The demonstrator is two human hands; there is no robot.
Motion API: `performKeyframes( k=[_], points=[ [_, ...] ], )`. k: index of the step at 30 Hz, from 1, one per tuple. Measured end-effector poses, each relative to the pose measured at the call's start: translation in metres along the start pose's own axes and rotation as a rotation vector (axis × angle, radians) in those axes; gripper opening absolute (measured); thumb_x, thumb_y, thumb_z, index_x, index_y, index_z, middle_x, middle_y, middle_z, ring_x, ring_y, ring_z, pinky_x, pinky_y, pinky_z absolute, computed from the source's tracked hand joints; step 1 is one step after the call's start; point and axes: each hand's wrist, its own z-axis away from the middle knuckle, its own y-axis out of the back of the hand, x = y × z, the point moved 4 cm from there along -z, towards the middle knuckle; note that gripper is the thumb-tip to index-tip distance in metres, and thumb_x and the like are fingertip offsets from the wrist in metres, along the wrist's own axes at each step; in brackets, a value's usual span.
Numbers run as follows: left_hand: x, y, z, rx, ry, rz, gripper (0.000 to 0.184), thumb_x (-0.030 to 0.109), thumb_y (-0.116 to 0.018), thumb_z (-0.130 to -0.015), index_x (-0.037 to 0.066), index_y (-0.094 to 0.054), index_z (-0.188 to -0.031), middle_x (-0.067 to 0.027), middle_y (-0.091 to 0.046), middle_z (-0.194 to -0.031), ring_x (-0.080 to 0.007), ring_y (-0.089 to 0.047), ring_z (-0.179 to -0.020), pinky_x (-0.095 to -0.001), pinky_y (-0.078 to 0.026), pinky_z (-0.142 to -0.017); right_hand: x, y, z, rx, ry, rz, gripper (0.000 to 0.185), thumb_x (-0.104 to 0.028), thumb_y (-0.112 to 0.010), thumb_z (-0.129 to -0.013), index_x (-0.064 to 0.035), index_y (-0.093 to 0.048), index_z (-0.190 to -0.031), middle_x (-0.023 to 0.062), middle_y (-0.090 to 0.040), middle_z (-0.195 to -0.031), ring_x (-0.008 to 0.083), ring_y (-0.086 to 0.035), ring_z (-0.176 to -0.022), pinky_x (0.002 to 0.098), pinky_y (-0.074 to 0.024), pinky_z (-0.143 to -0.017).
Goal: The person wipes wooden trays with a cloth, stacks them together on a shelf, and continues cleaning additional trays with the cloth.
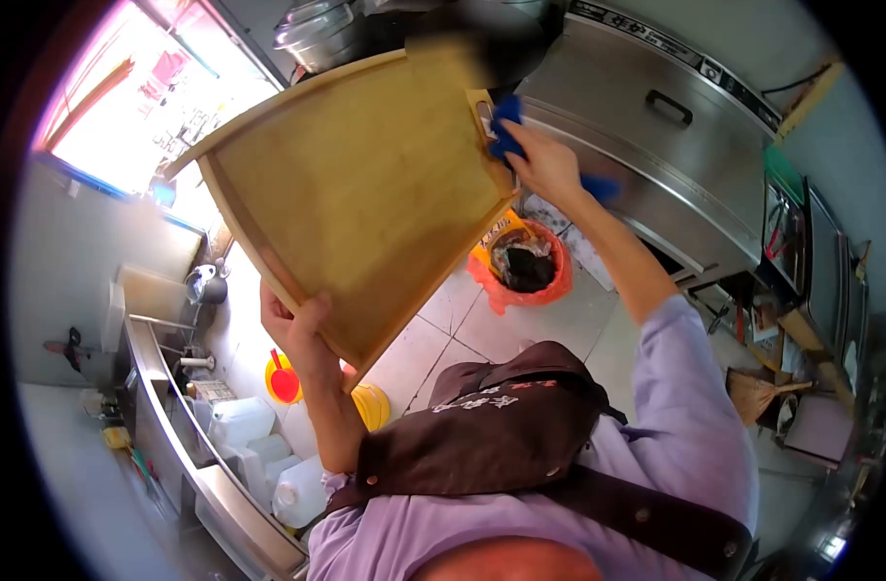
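Note:
A large wooden tray [356,184] with raised edges is held up, tilted, in front of me. My left hand [297,324] grips its lower left edge, the thumb on the inner face and the fingers behind. In my right hand [546,165] is a blue cloth [507,128], pressed at the tray's right edge beside a cut-out slot. Part of the cloth trails below the wrist and looks blurred. The tray's upper right corner is also smeared.
Below the tray stands a bin with a red liner [544,276] holding waste. A stainless steel appliance [646,116] is at the upper right, a lidded pot [317,34] at the top. On the left are a metal sink counter [162,416], plastic jugs [241,422] and a red scoop [285,380].

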Motion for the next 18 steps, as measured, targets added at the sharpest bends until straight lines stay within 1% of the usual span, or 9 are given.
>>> performKeyframes(
  k=[2, 3, 6, 8, 10, 13, 15, 17, 18],
  points=[
    [0.002, -0.002, 0.013, 0.016, 0.062, 0.004, 0.058, 0.011, -0.067, -0.064, -0.001, -0.053, -0.119, -0.0079, -0.062, -0.102, -0.0208, -0.062, -0.091, -0.0301, -0.049, -0.085, -0.010, -0.010, 0.012, -0.061, 0.036, 0.113, 0.045, -0.011, -0.063, -0.078, -0.0114, -0.056, -0.123, 0.0103, -0.062, -0.103, 0.0327, -0.064, -0.080, 0.0427, -0.0524, -0.072],
    [0.002, -0.005, 0.030, 0.024, 0.109, 0.014, 0.059, 0.011, -0.067, -0.063, -0.001, -0.053, -0.119, -0.0081, -0.062, -0.102, -0.0210, -0.062, -0.092, -0.0303, -0.049, -0.085, -0.008, -0.008, 0.044, -0.159, 0.069, 0.106, 0.046, -0.014, -0.064, -0.078, -0.0118, -0.055, -0.123, 0.0117, -0.059, -0.095, 0.0322, -0.063, -0.078, 0.0439, -0.0524, -0.069],
    [0.012, 0.001, 0.033, 0.056, 0.069, -0.007, 0.060, 0.012, -0.068, -0.062, -0.001, -0.053, -0.119, -0.0089, -0.061, -0.103, -0.0215, -0.061, -0.092, -0.0309, -0.049, -0.085, 0.019, -0.033, 0.104, -0.461, 0.460, 0.204, 0.046, -0.014, -0.065, -0.076, -0.0113, -0.057, -0.121, 0.0113, -0.060, -0.101, 0.0302, -0.065, -0.084, 0.0423, -0.0530, -0.071],
    [0.012, 0.016, 0.029, 0.101, 0.045, -0.054, 0.061, 0.013, -0.069, -0.061, -0.001, -0.053, -0.119, -0.0095, -0.061, -0.104, -0.0221, -0.061, -0.092, -0.0313, -0.049, -0.085, 0.066, -0.035, 0.135, -0.807, 0.207, 0.280, 0.040, -0.012, -0.066, -0.074, -0.0085, -0.062, -0.113, 0.0131, -0.064, -0.102, 0.0275, -0.066, -0.089, 0.0367, -0.0530, -0.073],
    [0.017, 0.026, 0.029, 0.110, 0.032, -0.068, 0.062, 0.014, -0.069, -0.061, -0.001, -0.053, -0.119, -0.0098, -0.060, -0.104, -0.0221, -0.061, -0.093, -0.0315, -0.049, -0.085, 0.114, -0.022, 0.142, -0.806, -0.596, -0.702, 0.033, -0.012, -0.066, -0.074, -0.0050, -0.066, -0.106, 0.0127, -0.068, -0.098, 0.0217, -0.066, -0.090, 0.0318, -0.0514, -0.077],
    [0.015, 0.031, 0.033, 0.095, 0.060, -0.055, 0.062, 0.015, -0.069, -0.061, -0.001, -0.053, -0.118, -0.0100, -0.061, -0.104, -0.0221, -0.061, -0.092, -0.0315, -0.050, -0.085, 0.133, -0.019, 0.127, -0.730, -0.473, -0.425, 0.027, -0.011, -0.065, -0.078, -0.0022, -0.068, -0.103, 0.0087, -0.070, -0.091, 0.0150, -0.064, -0.085, 0.0289, -0.0499, -0.077],
    [0.016, 0.027, 0.028, 0.062, 0.073, -0.034, 0.060, 0.015, -0.069, -0.061, -0.001, -0.053, -0.117, -0.0099, -0.061, -0.103, -0.0221, -0.062, -0.091, -0.0314, -0.050, -0.084, 0.108, -0.007, 0.095, -0.579, -0.652, -0.913, 0.026, -0.013, -0.063, -0.085, -0.0026, -0.066, -0.108, 0.0045, -0.068, -0.096, 0.0123, -0.062, -0.087, 0.0288, -0.0498, -0.078],
    [0.017, 0.018, 0.031, 0.053, 0.096, 0.008, 0.058, 0.016, -0.068, -0.061, -0.001, -0.053, -0.115, -0.0095, -0.061, -0.101, -0.0222, -0.062, -0.089, -0.0313, -0.051, -0.082, 0.085, 0.015, 0.045, -0.350, -0.792, -1.106, 0.026, -0.018, -0.059, -0.092, -0.0044, -0.064, -0.114, 0.0043, -0.067, -0.100, 0.0128, -0.063, -0.090, 0.0282, -0.0496, -0.079],
    [0.014, 0.016, 0.033, 0.035, 0.138, 0.038, 0.057, 0.016, -0.067, -0.061, -0.001, -0.053, -0.114, -0.0093, -0.061, -0.100, -0.0221, -0.063, -0.088, -0.0314, -0.051, -0.081, 0.066, 0.033, 0.022, -0.296, -0.779, -1.205, 0.028, -0.021, -0.059, -0.093, -0.0049, -0.062, -0.116, 0.0045, -0.067, -0.100, 0.0127, -0.062, -0.091, 0.0278, -0.0494, -0.079]
  ],
)
